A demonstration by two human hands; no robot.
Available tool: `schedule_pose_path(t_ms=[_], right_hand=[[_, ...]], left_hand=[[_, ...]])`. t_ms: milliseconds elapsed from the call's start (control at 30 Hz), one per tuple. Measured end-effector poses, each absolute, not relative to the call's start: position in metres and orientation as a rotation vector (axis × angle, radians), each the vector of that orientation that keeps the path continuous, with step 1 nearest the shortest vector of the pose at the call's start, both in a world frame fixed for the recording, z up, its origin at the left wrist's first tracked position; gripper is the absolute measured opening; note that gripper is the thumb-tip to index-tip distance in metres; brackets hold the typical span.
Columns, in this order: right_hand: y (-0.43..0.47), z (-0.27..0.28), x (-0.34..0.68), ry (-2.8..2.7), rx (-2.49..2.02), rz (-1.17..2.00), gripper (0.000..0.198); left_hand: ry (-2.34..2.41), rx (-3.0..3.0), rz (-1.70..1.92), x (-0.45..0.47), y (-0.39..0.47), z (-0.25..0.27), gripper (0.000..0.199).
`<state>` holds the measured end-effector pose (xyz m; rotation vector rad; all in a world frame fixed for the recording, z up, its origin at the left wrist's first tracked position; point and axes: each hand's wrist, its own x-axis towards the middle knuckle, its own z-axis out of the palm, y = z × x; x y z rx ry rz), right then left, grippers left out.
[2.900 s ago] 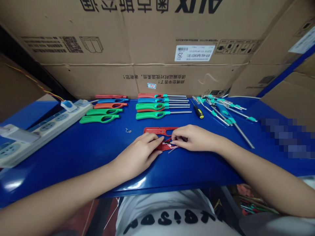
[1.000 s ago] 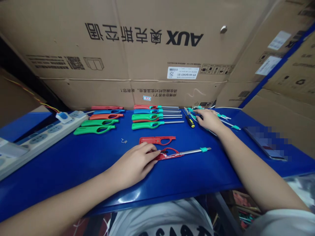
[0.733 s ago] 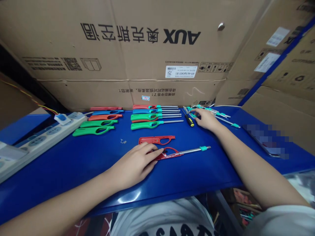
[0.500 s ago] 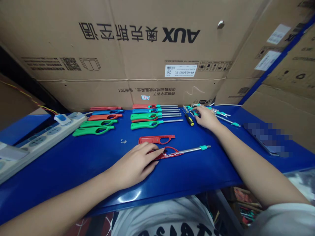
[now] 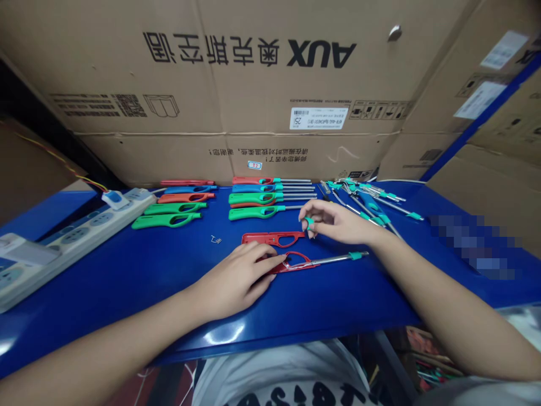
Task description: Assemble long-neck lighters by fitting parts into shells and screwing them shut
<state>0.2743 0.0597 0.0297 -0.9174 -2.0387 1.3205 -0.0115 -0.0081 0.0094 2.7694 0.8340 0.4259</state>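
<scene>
My left hand is closed on the handle end of an open red lighter shell, pressing it on the table. White wires run inside that shell, and a metal tube with a teal collar sticks out to the right. My right hand pinches a small teal plastic piece just above and right of the matching red shell half. Part of the teal piece is hidden by the fingers. Small metal bits lie left of the shell half.
Green, blue, orange and red shell halves lie at the back left. Lighters with metal tubes line the back middle. Tubes with teal parts are heaped at the back right. A power strip runs along the left; cardboard walls the back.
My right hand has come from the heap at the back right towards the red shell halves, with the small teal piece in its fingers. My left hand stays on the lighter shell.
</scene>
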Motion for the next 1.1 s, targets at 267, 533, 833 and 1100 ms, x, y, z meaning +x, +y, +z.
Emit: schedule_pose_path(t_ms=[267,533,833,1100], right_hand=[[0.059,0.029,0.275,-2.088,-1.076,1.371,0.043],[0.061,0.030,0.274,-2.180,-1.217,0.890,0.039],[0.064,0.024,0.274,-2.138,-1.307,0.938,0.033],[0.063,0.017,0.274,-2.090,-1.223,1.163,0.018]], left_hand=[[0.843,2.753,0.412,-0.011,-0.006,0.011,0.041],[0.827,2.741,0.420,-0.010,-0.006,0.013,0.041],[0.834,2.739,0.404,-0.010,-0.006,0.012,0.040],[0.833,2.740,0.404,-0.010,-0.006,0.013,0.041]])
